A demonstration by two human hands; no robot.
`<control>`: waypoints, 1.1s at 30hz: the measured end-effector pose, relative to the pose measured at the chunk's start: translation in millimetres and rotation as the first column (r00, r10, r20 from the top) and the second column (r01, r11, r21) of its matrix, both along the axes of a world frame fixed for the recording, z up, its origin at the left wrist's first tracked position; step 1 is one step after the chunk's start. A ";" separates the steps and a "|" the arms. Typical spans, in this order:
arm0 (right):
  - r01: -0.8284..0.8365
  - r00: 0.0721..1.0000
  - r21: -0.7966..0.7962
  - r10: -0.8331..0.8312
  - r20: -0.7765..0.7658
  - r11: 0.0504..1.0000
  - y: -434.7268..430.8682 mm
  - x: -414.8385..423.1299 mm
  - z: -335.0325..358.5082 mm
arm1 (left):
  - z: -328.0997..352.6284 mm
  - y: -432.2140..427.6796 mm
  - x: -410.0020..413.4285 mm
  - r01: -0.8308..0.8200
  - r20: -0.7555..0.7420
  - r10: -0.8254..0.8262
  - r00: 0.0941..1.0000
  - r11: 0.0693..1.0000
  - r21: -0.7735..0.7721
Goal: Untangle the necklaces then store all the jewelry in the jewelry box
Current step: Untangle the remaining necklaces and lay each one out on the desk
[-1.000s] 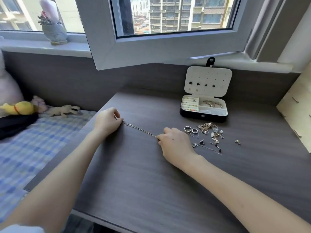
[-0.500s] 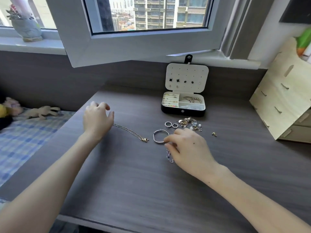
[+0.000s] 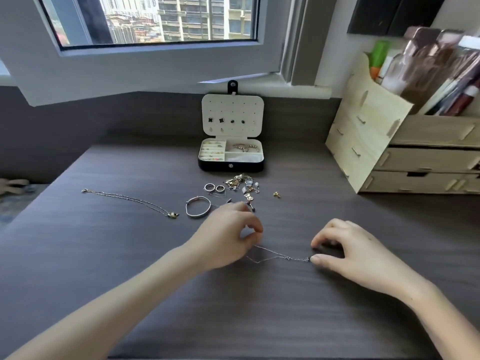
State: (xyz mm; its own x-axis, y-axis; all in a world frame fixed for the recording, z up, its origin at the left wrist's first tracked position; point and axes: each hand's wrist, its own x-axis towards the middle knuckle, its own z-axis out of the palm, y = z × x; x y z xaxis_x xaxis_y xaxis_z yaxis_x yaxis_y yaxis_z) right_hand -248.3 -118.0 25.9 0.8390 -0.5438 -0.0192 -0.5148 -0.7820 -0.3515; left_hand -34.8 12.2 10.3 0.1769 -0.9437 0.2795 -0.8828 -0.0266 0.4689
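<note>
A thin silver necklace point(image 3: 279, 255) lies stretched on the dark desk between my hands. My left hand point(image 3: 228, 235) pinches its left part with thumb and forefinger. My right hand point(image 3: 348, 248) pinches the clasp end between thumb and curled fingers. A gold necklace point(image 3: 127, 200) with a pendant lies straight at the left, apart from both hands. A silver bangle point(image 3: 198, 207), two rings point(image 3: 215, 187) and a pile of small jewelry point(image 3: 242, 184) lie behind my left hand. The open jewelry box point(image 3: 231, 157) stands at the back, its lid upright with earrings on it.
A wooden drawer organiser point(image 3: 389, 152) with bottles on top stands at the right. An open window sash point(image 3: 145, 63) hangs over the desk's back left. A small gold earring point(image 3: 277, 194) lies alone right of the pile. The desk's left edge drops to a bed.
My left hand let go of the gold necklace, which now lies on the desk, and moved right. Both hands now pinch a silver necklace. The view shifted right.
</note>
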 end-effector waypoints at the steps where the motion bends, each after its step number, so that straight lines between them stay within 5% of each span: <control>1: -0.011 1.000 0.011 0.011 0.020 1.000 2.1 -0.5 -1.6 | -1.7 -2.0 -6.5 0.032 -0.005 -0.032 0.999 0.999 0.007; 11: -0.094 0.993 -0.065 0.098 0.060 0.993 14.8 14.8 -13.8 | -9.7 -7.0 -25.1 0.122 -0.125 -0.120 0.985 0.993 0.002; 15: -0.096 0.962 0.108 0.064 0.265 0.990 23.0 18.4 5.0 | -8.4 -10.2 -38.2 0.169 -0.249 -0.150 0.957 0.984 0.059; 19: -0.134 0.869 0.349 -0.060 0.491 0.927 21.1 25.8 30.5 | 8.2 -7.6 -42.1 0.202 -0.763 -0.092 0.640 0.978 0.053; 21: -0.175 0.788 0.471 -0.163 0.593 0.864 14.5 30.2 35.6 | 14.8 -1.0 -33.8 0.155 -0.860 -0.065 0.506 0.988 0.017; 23: -0.206 0.711 0.571 -0.280 0.645 0.795 6.3 33.5 38.5 | 19.7 9.4 -20.7 0.113 -0.884 -0.039 0.467 0.993 0.016; 28: -0.197 0.739 0.607 -0.291 0.608 0.770 1.8 49.4 36.1 | 26.7 48.1 30.7 -0.029 -0.805 0.102 0.584 0.994 0.105; 33: -0.192 0.892 0.570 -0.100 0.441 0.799 24.6 85.6 20.9 | 30.5 89.5 89.5 -0.234 -0.461 0.340 0.820 0.933 0.272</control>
